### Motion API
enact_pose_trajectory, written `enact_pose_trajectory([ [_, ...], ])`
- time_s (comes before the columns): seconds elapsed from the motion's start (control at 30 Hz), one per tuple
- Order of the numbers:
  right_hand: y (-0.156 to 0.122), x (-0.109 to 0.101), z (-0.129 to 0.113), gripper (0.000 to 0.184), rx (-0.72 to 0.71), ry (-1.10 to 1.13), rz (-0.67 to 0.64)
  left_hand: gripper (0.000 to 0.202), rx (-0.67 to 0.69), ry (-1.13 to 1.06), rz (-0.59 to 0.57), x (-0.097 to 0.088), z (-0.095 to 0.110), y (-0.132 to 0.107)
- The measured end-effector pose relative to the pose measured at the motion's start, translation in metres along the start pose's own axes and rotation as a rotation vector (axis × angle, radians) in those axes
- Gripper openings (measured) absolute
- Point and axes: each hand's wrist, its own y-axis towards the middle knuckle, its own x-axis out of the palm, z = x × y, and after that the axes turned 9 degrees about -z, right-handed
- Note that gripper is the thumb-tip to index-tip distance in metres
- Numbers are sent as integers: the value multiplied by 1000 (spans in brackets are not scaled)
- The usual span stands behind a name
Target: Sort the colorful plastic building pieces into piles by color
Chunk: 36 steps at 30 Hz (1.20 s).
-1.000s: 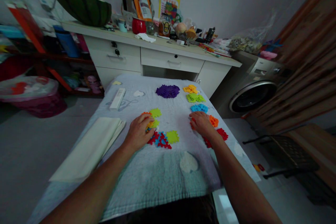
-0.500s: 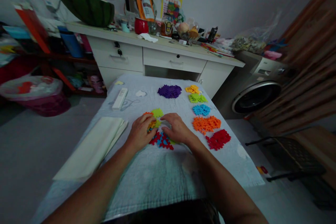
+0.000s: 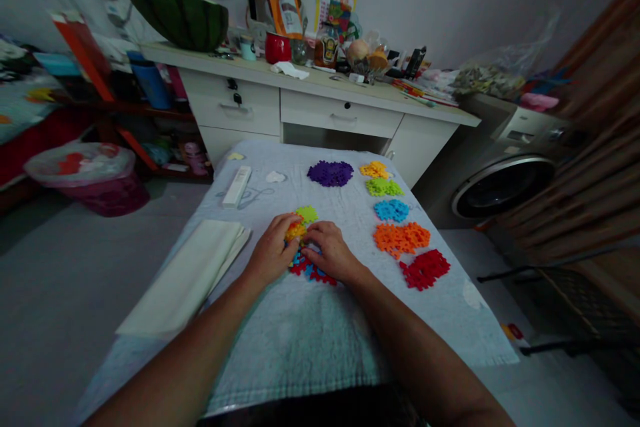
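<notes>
Both my hands rest on a small mixed heap of plastic interlocking pieces point(image 3: 303, 232) in the middle of a pale towel-covered table point(image 3: 300, 340). My left hand point(image 3: 273, 255) has its fingers curled onto the orange and yellow pieces. My right hand point(image 3: 331, 252) lies beside it, fingers bent over the blue and red pieces. To the right lie sorted piles: purple point(image 3: 330, 173), yellow point(image 3: 375, 169), green point(image 3: 383, 187), blue point(image 3: 391, 211), orange point(image 3: 401, 238) and red point(image 3: 425, 269).
A folded cream cloth point(image 3: 190, 277) lies at the table's left edge, a white remote point(image 3: 237, 186) beyond it. A cluttered white desk point(image 3: 320, 103) stands behind, a washing machine point(image 3: 495, 173) to the right, a pink tub point(image 3: 93, 177) on the floor at left.
My right hand left the orange and red piles and came left to the mixed heap beside my left hand. The camera view shifted slightly.
</notes>
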Motion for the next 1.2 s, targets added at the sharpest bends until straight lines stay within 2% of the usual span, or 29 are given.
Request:
enact_pose_trajectory([
  [0.07, 0, 0, -1, 22, 37, 10, 24, 38, -4, -33, 9, -1, 1, 0],
  [0.17, 0, 0, -4, 43, 89, 41, 83, 41, 14, -72, 20, -2, 3, 0],
  [0.23, 1, 0, -4, 49, 86, 51, 82, 43, 31, -93, 19, -2, 3, 0],
  [0.37, 3, -1, -3, 40, 67, 52, 51, 44, 53, -128, 19, -1, 3, 0],
  [0.6, 2, -2, 0, 25, 87, 51, 99, 43, 42, -179, 14, -3, 3, -1],
  [0.8, 1, -2, -1, 40, 83, 68, 112, 44, 26, -204, 3, -3, 5, -1],
  [1.0, 2, -5, -4, 15, 131, 27, 63, 41, 18, -227, -18, -3, 6, -1],
  [1.2, -3, -7, 0, 4, 103, 86, 184, 39, 0, -189, 39, -4, 2, -1],
])
